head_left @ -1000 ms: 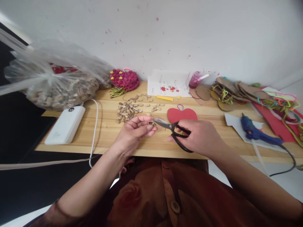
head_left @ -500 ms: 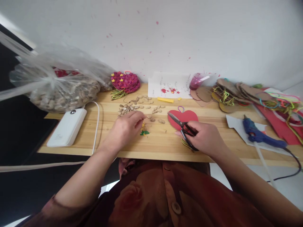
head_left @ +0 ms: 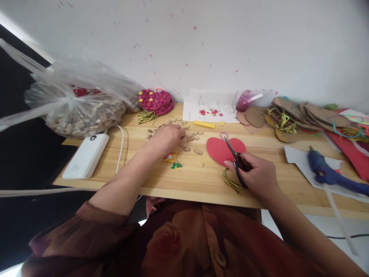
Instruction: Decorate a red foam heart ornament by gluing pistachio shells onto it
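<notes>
My right hand (head_left: 258, 173) is closed around the black handles of a pair of scissors (head_left: 231, 148). The blades point up and away over a red heart-shaped cutout (head_left: 219, 152), which has a purple loop on top and a green-yellow string tassel (head_left: 232, 182) at its lower end. Over the loose nut shells (head_left: 190, 135), my left hand (head_left: 168, 139) has its fingers bent and drawn together. Whatever they hold, if anything, is hidden. Just below it lie small yellow and red paper scraps (head_left: 171, 157) and a green scrap (head_left: 176, 165).
To the left are a plastic bag of shells (head_left: 83, 115) and a white power bank (head_left: 85, 156) with a cable. Behind are a purple decorated piece (head_left: 155, 102), a yellow strip (head_left: 204, 124), and paper with red stars (head_left: 193, 109). A blue glue gun (head_left: 325, 169) and cardboard pieces (head_left: 291, 111) lie right.
My left hand has moved away from me and right, from the coloured scraps to the shells. The scissors have swung from pointing left to pointing more upward over the red cutout.
</notes>
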The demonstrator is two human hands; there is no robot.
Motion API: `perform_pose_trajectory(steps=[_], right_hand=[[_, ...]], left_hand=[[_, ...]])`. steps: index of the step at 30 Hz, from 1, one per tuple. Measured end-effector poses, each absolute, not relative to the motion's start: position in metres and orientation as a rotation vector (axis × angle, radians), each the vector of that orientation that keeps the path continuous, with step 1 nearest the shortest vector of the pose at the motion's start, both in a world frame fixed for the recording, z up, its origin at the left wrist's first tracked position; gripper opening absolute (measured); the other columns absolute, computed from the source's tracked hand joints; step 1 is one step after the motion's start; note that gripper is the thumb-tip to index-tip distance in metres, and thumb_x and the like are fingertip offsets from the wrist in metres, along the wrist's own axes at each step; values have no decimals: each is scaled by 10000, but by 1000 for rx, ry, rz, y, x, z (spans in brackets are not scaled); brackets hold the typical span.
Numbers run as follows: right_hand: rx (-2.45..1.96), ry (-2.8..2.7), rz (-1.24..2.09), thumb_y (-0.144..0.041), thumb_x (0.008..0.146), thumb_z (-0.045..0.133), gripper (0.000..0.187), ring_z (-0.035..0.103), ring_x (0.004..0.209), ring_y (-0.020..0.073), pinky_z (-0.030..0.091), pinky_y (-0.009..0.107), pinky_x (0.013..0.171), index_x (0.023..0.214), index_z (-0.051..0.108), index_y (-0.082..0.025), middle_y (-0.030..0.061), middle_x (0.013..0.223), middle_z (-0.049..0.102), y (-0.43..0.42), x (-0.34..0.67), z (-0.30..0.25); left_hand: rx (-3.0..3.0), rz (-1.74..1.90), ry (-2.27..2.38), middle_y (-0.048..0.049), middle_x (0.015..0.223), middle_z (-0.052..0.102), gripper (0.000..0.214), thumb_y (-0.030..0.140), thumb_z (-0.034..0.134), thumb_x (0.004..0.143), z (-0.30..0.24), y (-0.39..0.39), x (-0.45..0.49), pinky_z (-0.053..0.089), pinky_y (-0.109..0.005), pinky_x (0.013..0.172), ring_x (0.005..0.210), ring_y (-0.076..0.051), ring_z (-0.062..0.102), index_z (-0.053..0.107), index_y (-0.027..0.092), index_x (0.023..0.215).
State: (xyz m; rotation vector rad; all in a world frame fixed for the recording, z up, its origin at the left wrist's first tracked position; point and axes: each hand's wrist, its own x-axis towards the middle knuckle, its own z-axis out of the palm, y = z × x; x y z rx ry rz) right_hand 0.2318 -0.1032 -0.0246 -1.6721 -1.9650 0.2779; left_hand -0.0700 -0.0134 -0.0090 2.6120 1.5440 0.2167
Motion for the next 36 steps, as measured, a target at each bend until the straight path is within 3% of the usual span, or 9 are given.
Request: perform_pose_trajectory(steps=[5, 9, 21, 29, 36], right_hand=[[-1665, -1902, 351, -595, 828, 694, 451, 396, 503, 123, 328, 272, 499, 615, 522, -236, -37, 530, 490, -103, 231, -25], [-1645, -1888, 385, -587, 831, 687, 413, 423, 516, 129, 349, 274, 510, 656, 586, -226, -35, 549, 495, -102, 233, -26], [-1636, -1959, 327, -560, 828, 705, 385, 429, 499, 133, 345, 280, 500, 656, 586, -237, -37, 531, 499, -101, 235, -29], [-1570, -2001, 283, -579, 828, 700, 441, 384, 473, 114, 315, 269, 479, 616, 527, -233, -46, 510, 470, -99, 237, -33], [-1574, -2032, 277, -557, 835, 705, 419, 404, 479, 114, 324, 262, 486, 632, 538, -231, -43, 522, 489, -99, 239, -34]], left_hand=[[2514, 416, 1577, -139, 1077, 766, 302, 170, 523, 931, -3, -13, -84, 519, -373, 908, 1008, -277, 699, 783, 160, 1083], [2358, 605, 1707, -109, 1018, 780, 227, 263, 589, 920, 4, -19, -112, 517, -375, 881, 938, -275, 703, 793, 190, 986], [2565, 482, 1447, -110, 964, 776, 210, 185, 574, 906, -16, -26, -104, 483, -430, 955, 955, -269, 670, 784, 181, 911], [2347, 471, 1598, -84, 990, 797, 195, 207, 599, 887, -8, -23, -97, 468, -439, 975, 981, -270, 658, 791, 207, 921], [1965, 527, 1601, -32, 807, 788, 119, 275, 734, 806, -12, -10, -99, 484, -325, 783, 764, -205, 682, 806, 212, 878]])
